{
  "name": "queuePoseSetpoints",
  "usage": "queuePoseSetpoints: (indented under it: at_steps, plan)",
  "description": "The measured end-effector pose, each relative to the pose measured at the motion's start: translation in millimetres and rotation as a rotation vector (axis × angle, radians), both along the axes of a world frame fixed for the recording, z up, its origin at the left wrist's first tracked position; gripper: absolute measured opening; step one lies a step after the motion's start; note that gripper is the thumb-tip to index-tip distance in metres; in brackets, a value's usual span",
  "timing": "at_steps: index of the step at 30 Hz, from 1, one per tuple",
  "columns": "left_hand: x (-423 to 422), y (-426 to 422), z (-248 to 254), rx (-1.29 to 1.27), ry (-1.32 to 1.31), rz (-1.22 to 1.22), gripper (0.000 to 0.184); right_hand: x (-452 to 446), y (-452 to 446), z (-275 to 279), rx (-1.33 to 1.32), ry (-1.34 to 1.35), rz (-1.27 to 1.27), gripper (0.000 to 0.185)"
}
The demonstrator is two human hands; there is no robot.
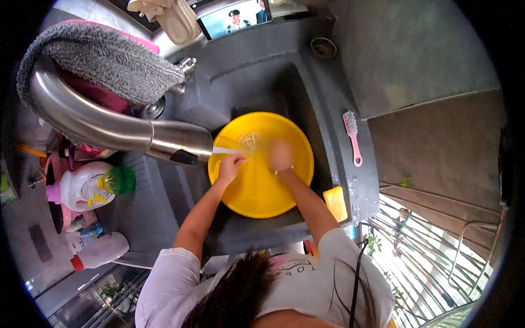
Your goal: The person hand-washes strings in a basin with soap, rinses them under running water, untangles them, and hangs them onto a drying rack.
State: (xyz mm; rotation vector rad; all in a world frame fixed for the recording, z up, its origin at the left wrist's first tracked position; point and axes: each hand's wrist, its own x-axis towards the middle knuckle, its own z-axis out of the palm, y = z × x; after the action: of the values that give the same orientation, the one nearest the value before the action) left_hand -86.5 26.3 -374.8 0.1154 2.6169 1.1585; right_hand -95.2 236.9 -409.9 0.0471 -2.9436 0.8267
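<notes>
While water (225, 150) pours from the steel faucet (115, 128), your left hand (232, 167) is right up by the stream, over the yellow basin (262, 199), fingers curled in close; whether that grip pinches anything, you can't tell from here. And your right hand (280, 154)? Pure blur, smeared over the basin just right of the middle, so spread or pressed together, its grip can't be read either. A pale band (284, 170) does show at that wrist.

The basin sits down in the dark sink (249, 87), your arms crossing its near rim and the faucet's tip just overlapping its left edge. Out right, the pink brush (353, 138) lies in plain sight, bristles away from you. Nearer your right arm (311, 199), there's a yellow block (336, 204), sponge or soap, hard to say.

Over on the left, a grey towel (109, 60) drapes across the faucet, hiding part of its curve. Up top, a lit phone (235, 21) runs out past the frame's edge. Down below, your dark hair (232, 292) covers part of the white shirt (336, 281), its print only partly readable.
</notes>
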Motion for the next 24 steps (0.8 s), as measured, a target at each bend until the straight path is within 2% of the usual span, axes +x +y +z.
queuePoseSetpoints:
  at_steps: [1, 2, 3, 4, 6, 7, 8, 9, 10, 11, 12, 13, 15, 16, 17, 18, 19, 21, 23, 24]
  plan:
    - [-1.7, 0.8, -9.0, 0.001, 0.011, 0.0, 0.013, -3.3, -0.7, 42.2, 0.001, 0.011, 0.0, 0.025]
    - [-1.7, 2.7, -21.0, 0.224, -0.128, -0.018, 0.012, -5.2, -0.8, 93.4, 0.025, 0.216, 0.293, 0.025]
    - [-1.8, 3.9, -27.3, 0.447, -0.271, -0.036, 0.011, -6.7, -3.4, 118.6, 0.048, 0.416, 0.587, 0.025]
    - [-4.6, 5.7, -22.1, 0.448, -0.274, -0.032, 0.011, -6.1, -10.5, 96.2, 0.047, 0.413, 0.59, 0.025]
    - [-8.2, 9.9, -8.9, 0.558, -0.378, 0.071, 0.01, 11.8, -26.2, 9.0, -0.074, 0.001, 0.481, 0.021]
    - [-13.6, -0.1, -27.9, 0.457, -0.358, 0.061, 0.009, 18.0, -29.8, -16.0, -0.512, -0.209, 0.337, 0.019]
    - [-11.2, -12.6, -49.2, 0.352, -0.356, 0.052, 0.01, 24.1, -29.3, -23.1, -0.615, -0.307, 0.273, 0.018]
    - [-15.8, -13.3, -39.0, 0.291, -0.348, 0.075, 0.007, 30.0, -28.7, -29.7, -0.717, -0.397, 0.198, 0.018]
    - [-23.6, -13.4, -27.0, 0.232, -0.33, 0.089, 0.007, 28.8, -24.7, -18.8, -0.489, -0.346, 0.247, 0.019]
    - [-29.0, -13.7, -33.1, 0.088, -0.153, 0.089, 0.008, 27.9, -23.9, -7.9, -0.492, -0.356, 0.242, 0.019]
    - [-38.6, -12.1, -37.3, -0.051, 0.036, 0.086, 0.009, 20.8, -23.0, 3.7, -0.641, -0.491, 0.115, 0.02]
    - [-45.8, -8.0, -36.7, -0.049, 0.031, 0.083, 0.009, 20.4, -22.3, 6.7, -0.787, -0.629, -0.017, 0.021]
    - [-61.5, 5.1, -31.6, -0.243, 0.304, 0.08, 0.027, 21.0, -20.8, 4.3, -0.878, -0.632, -0.048, 0.02]
    - [-64.9, 16.5, -21.7, -0.239, 0.304, 0.076, 0.027, 24.6, -20.8, -5.8, -0.973, -0.634, -0.077, 0.02]
    - [-73.1, 30.3, -11.2, -0.5, 0.054, -0.021, 0.029, 29.1, -22.9, -17.8, -0.972, -0.623, -0.077, 0.02]
    - [-87.0, 39.2, -2.2, -0.757, -0.189, -0.112, 0.032, 36.7, -26.5, -45.5, -0.872, -0.459, -0.042, 0.019]
    - [-91.3, 36.2, -48.2, -0.715, -0.144, -0.012, 0.035, 38.7, -27.4, -60.5, -0.87, -0.375, -0.021, 0.018]
    - [-84.2, 53.5, -40.8, -0.808, -0.041, 0.065, 0.033, 45.6, -27.7, -79.4, -0.959, -0.293, 0.01, 0.016]
    - [-81.9, 53.9, -78.1, -0.767, -0.153, 0.114, 0.031, 46.6, -30.3, -64.2, -0.911, -0.36, -0.067, 0.015]
    - [-77.8, 53.3, -67.9, -0.761, -0.139, 0.122, 0.031, 40.6, -29.1, -48.1, -0.906, -0.346, -0.058, 0.015]
